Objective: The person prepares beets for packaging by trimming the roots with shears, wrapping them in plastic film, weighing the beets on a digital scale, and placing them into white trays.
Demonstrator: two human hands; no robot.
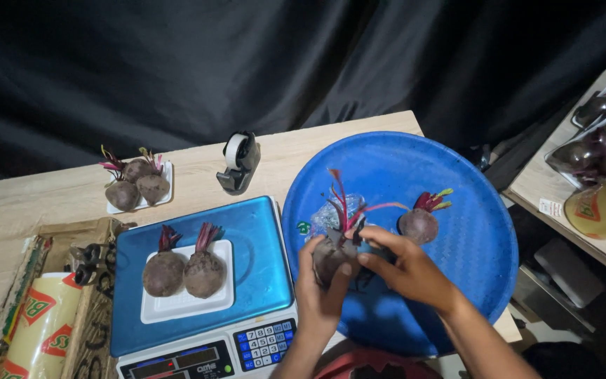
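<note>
left hand [324, 284] grip closed on beetroot [334, 258], right hand [402, 265] fingers touching it

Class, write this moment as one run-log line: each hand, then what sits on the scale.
left hand: grips beetroot | right hand: on same beetroot | blue tub: one loose beetroot | scale: white tray, two beetroots

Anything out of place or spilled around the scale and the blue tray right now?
Nothing stands out. Two beets sit side by side in the white tray on the scale. Both hands, left hand and right hand, hold a beet over the blue tray, where one beet lies loose.
</note>
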